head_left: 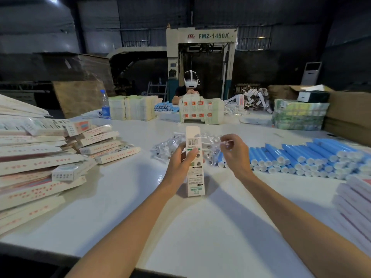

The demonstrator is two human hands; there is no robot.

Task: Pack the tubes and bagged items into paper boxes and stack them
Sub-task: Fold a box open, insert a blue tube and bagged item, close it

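Note:
A long white paper box (194, 177) with a barcode stands upright on the white table (120, 197), its top flap open. My left hand (181, 161) grips it around the middle. To its right, my right hand (234, 152) pinches a small clear bagged item (226, 143) near the box's upper part. Behind both hands lies a heap of clear bagged items (170, 146). Rows of blue tubes (305, 157) with white caps lie on the right.
Packed boxes (40, 161) are piled on the left, flat sheets (355, 203) lie at the right edge. A water bottle (105, 105), stacks of flat cartons (132, 107) and cardboard boxes (349, 115) stand at the back, where another person (188, 87) works.

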